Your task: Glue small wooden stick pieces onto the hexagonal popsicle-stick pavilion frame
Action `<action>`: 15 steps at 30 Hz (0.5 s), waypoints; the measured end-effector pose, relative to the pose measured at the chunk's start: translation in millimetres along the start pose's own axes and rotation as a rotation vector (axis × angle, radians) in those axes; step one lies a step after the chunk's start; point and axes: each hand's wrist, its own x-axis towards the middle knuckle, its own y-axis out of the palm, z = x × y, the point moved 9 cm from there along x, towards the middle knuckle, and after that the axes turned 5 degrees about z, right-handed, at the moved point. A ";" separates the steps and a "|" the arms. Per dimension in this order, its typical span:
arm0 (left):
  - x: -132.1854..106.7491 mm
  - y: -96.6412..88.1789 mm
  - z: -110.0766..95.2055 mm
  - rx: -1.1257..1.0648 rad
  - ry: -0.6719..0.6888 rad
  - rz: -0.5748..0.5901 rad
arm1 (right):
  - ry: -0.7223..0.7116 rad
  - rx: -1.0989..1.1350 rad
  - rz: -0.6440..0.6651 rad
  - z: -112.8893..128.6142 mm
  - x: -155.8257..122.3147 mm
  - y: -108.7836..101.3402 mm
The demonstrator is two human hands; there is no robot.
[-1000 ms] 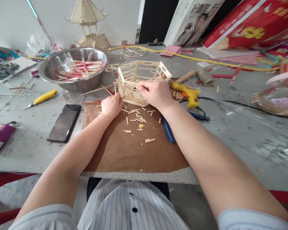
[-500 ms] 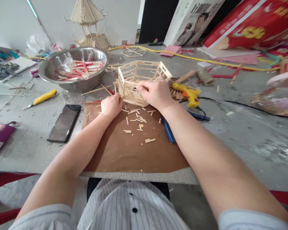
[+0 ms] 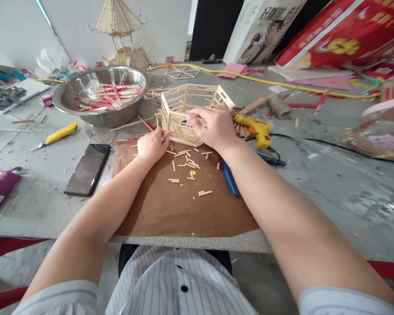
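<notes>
Cluttered tabletop (image 3: 315,197) bears the stick frame (image 3: 180,135) at the far edge of the brown sheet (image 3: 184,210), left hand (image 3: 153,146) and right hand (image 3: 216,124) seemingly steadying its near side, though I cannot tell either grip's closure.

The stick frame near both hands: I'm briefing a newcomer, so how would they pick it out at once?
Start at the big steel bowl on the grey table. Just right of it, at the far edge of the brown sheet, stands the stick frame. Unlike the roofed stick model and flat hexagon behind, it has railed sides and an open top.
</notes>
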 end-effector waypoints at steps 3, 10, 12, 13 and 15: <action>-1.0 -0.4 -0.2 -0.001 -0.015 0.017 | 0.014 0.004 -0.020 -1.4 0.1 -5.3; -2.0 -0.1 -0.4 -0.007 0.006 0.007 | 0.200 0.007 -0.170 -43.7 0.1 -46.4; -1.7 0.1 -0.6 -0.011 0.019 0.002 | 0.364 -0.032 -0.203 -78.4 -6.5 -57.3; -1.6 0.1 -0.7 -0.014 0.023 0.001 | 0.477 -0.070 -0.203 -99.3 -13.2 -60.9; -1.4 0.2 -0.5 -0.021 0.020 0.004 | 0.677 -0.174 -0.182 -137.9 -31.3 -66.1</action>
